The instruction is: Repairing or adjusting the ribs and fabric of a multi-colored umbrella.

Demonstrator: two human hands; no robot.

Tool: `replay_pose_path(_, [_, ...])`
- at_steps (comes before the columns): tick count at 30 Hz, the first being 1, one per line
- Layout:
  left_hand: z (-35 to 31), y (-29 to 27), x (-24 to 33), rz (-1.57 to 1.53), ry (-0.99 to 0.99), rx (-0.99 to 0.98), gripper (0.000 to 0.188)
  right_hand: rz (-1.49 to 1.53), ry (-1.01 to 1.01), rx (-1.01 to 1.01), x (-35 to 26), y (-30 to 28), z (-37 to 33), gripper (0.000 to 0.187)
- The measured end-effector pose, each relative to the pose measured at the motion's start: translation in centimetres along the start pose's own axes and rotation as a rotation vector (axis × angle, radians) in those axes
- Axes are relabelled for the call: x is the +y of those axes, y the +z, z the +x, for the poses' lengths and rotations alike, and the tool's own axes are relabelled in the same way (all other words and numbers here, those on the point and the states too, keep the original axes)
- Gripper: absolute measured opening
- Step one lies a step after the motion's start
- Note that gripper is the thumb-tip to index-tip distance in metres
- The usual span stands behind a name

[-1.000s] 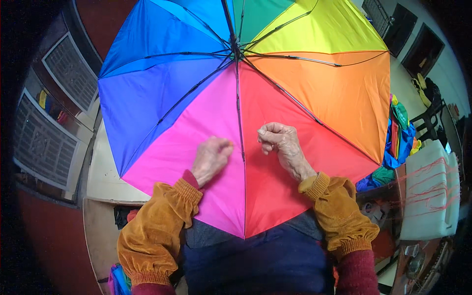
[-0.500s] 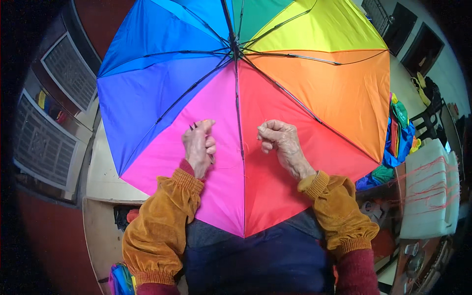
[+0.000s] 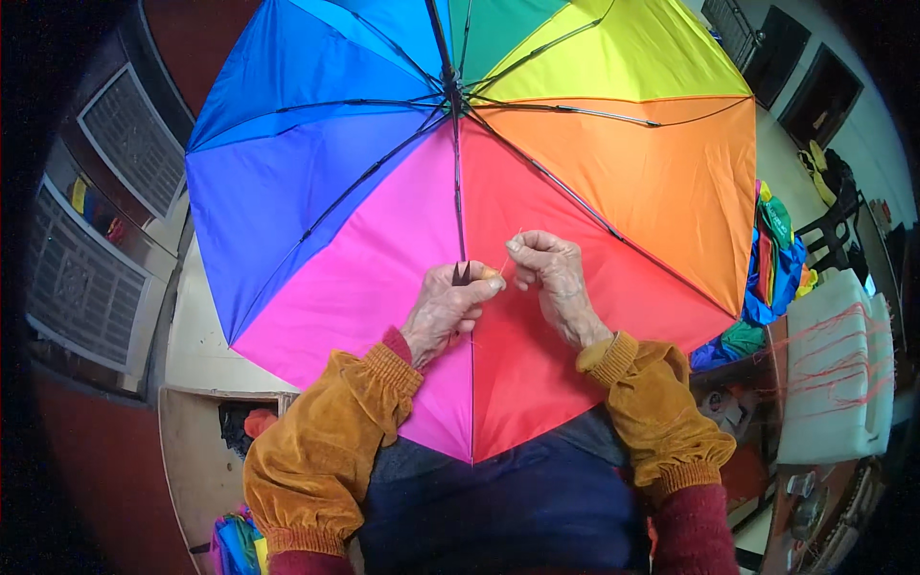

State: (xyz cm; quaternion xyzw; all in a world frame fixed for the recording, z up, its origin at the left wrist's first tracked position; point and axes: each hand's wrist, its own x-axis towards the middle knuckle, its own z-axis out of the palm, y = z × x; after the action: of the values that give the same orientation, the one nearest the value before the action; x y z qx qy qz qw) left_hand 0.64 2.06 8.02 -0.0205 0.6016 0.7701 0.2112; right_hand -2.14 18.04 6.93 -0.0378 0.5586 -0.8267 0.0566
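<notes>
An opened rainbow umbrella (image 3: 517,182) lies with its underside and dark ribs facing me, its pink and red panels nearest my lap. Above the seam between those two panels, my left hand (image 3: 443,307) is closed around small dark thread snips (image 3: 462,275), whose pointed blades stick up past the fingers. Its thumb and forefinger are pinched, with an orange-tan covering on one finger. Just to the right, my right hand (image 3: 556,278) pinches a fine thread (image 3: 504,265) that spans the gap to the left fingertips. Whether a needle is in the right fingers, I cannot tell.
A white foam block (image 3: 829,383) draped with red threads stands at the right. Behind it are bundled colourful fabrics (image 3: 771,273) and a dark chair (image 3: 839,225). At the left, a pale wooden table (image 3: 196,345) has an open compartment; more fabric (image 3: 235,544) lies below.
My left hand has moved right, from over the pink panel to beside the right hand, keeping the snips. The right hand has barely moved, still pinching.
</notes>
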Motion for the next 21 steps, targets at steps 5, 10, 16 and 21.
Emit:
replay_pose_path(5, [-0.6,-0.9,-0.2,-0.099,-0.102,-0.174,0.004,0.086,0.021,0.065,-0.8,-0.1,-0.1,0.009])
replay_pose_path(10, [-1.6,-1.4,0.4,-0.130,-0.179,-0.224,0.003,0.125,0.189,-0.002,-2.1,1.2,-1.0,0.010])
replay_pose_path(16, [-2.7,-3.6,1.9,-0.143,-0.268,-0.289,0.005,0.099,0.069,0.051,-5.7,-3.2,0.6,0.016])
replay_pose_path(21, [-2.7,-4.8,1.7,-0.143,-0.255,-0.255,0.005,0.039,-0.121,0.097,-10.7,-8.2,1.3,0.022])
